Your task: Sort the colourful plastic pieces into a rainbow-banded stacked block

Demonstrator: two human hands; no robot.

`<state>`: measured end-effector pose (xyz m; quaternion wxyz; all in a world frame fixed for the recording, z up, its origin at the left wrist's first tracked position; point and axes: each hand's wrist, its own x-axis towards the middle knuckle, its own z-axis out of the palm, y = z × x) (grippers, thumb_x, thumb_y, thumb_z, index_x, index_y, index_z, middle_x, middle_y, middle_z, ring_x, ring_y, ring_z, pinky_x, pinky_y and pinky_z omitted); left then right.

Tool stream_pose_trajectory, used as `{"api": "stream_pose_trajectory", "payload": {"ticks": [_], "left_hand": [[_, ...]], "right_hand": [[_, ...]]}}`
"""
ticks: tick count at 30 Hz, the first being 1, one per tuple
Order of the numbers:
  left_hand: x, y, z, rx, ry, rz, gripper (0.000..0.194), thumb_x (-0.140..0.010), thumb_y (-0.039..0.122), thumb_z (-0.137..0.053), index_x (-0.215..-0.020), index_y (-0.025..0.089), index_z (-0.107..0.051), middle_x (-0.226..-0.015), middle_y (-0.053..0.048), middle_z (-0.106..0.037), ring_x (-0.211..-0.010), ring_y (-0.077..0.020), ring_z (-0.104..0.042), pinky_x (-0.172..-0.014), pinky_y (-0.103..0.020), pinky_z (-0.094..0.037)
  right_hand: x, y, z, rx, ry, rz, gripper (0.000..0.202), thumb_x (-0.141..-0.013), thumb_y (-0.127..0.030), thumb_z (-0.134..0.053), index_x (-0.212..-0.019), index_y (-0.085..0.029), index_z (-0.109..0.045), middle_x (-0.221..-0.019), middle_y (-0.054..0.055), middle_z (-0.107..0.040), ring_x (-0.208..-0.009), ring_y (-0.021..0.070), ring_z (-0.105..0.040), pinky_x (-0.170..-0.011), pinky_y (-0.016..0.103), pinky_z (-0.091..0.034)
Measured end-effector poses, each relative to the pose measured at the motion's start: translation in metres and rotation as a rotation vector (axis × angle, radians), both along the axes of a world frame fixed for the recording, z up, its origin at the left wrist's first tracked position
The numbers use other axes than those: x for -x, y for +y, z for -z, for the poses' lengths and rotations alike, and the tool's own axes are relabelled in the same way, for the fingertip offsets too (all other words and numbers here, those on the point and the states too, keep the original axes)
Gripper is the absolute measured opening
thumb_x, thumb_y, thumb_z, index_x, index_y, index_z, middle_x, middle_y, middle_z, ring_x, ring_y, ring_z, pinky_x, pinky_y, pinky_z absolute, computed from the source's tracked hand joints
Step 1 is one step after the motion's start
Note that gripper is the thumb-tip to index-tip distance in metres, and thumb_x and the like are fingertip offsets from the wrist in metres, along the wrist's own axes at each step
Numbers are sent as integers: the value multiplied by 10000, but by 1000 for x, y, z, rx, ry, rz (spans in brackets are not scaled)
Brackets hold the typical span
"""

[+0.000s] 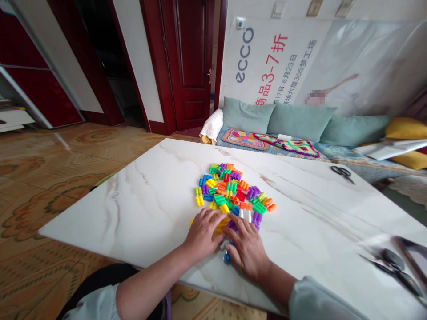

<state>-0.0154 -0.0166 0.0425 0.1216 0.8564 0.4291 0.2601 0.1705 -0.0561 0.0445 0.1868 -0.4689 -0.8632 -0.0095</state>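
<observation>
Shows a cluster of colourful plastic building pieces on a marble-patterned table, directly beyond and beneath the left hand and right hand. Curls both loosely, fingers partly spread. Hides the fingertips' contact; cannot tell closure or anything held. Leaves a blue piece visible beside the right thumb. Cuts off a dark-edged object at far right.

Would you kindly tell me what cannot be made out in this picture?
- Head view: whether the left hand or right hand grips anything; the hands themselves hide it.
- Head view: what the small blue piece beside the right thumb is; too small.
- Head view: the whole dark-edged object; the picture's right edge cuts it off.
</observation>
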Motion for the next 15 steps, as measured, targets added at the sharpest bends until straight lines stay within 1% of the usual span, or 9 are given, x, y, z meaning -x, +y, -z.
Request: {"api": "stream_pose_trajectory", "payload": {"ticks": [2, 3, 4, 6, 8, 9, 12, 15], "left_hand": [[-1, -6, -1, -5, -18, 8, 454, -808, 261, -592, -1257, 250, -534, -1234, -66, -546, -1164, -269, -455, -1026, -450, -385], [0, -9, -1, -2, -21, 14, 464, -801, 276, -599, -1259, 249, -530, -1265, -72, -523, -1171, -273, -452, -1027, -450, -382], [0, -12, -2, 3, -19, 24, 491, -792, 315, -615, -1269, 250, -522, -1298, -80, -498, -1182, -281, -446, -1028, -453, -380], [2, -17, -3, 17, -2, 52, 607, -759, 446, -659, -1308, 247, -490, -1354, -97, -449, -1204, -301, -433, -1036, -462, -372], [5, -19, -2, 11, 22, 76, 722, -729, 568, -668, -1340, 244, -459, -1372, -108, -435, -1214, -311, -425, -1045, -463, -363], [6, -19, 0, -5, 37, 81, 734, -738, 596, -652, -1351, 247, -448, -1371, -107, -438, -1209, -308, -430, -1046, -460, -362], [8, -16, 4, -63, 97, 67, 657, -830, 586, -563, -1384, 264, -416, -1386, -108, -423, -1201, -294, -442, -1026, -446, -382], [6, -12, 8, -115, 135, 35, 564, -888, 566, -483, -1358, 257, -453, -1364, -107, -434, -1162, -290, -468, -969, -440, -435]], "right_hand": [[0, -3, 4, -11, 9, -30, 449, -935, -495, -394, -1229, -213, -583, -1417, 135, -410, -1213, 307, -434, -961, 477, -394], [-1, -4, 5, -19, 9, -44, 479, -931, -529, -385, -1226, -208, -584, -1403, 141, -419, -1207, 310, -438, -956, 476, -402], [-1, -5, 6, -24, 7, -58, 524, -919, -578, -377, -1227, -207, -582, -1386, 147, -431, -1200, 314, -444, -950, 476, -410], [-3, -6, 8, -35, 5, -86, 640, -865, -691, -375, -1234, -210, -579, -1360, 154, -452, -1183, 324, -458, -937, 479, -428], [-5, -5, 11, -54, -1, -113, 715, -807, -756, -408, -1247, -217, -573, -1349, 156, -465, -1170, 333, -473, -925, 483, -446], [-6, -4, 13, -75, -4, -119, 707, -797, -751, -437, -1248, -224, -572, -1347, 152, -470, -1166, 335, -481, -919, 486, -453], [-8, 3, 23, -146, -11, -99, 622, -792, -690, -520, -1235, -257, -581, -1352, 137, -484, -1152, 343, -507, -888, 496, -478], [-13, 8, 37, -195, 25, -112, 532, -820, -638, -496, -1196, -278, -602, -1371, 127, -483, -1138, 352, -534, -889, 518, -480]]}}
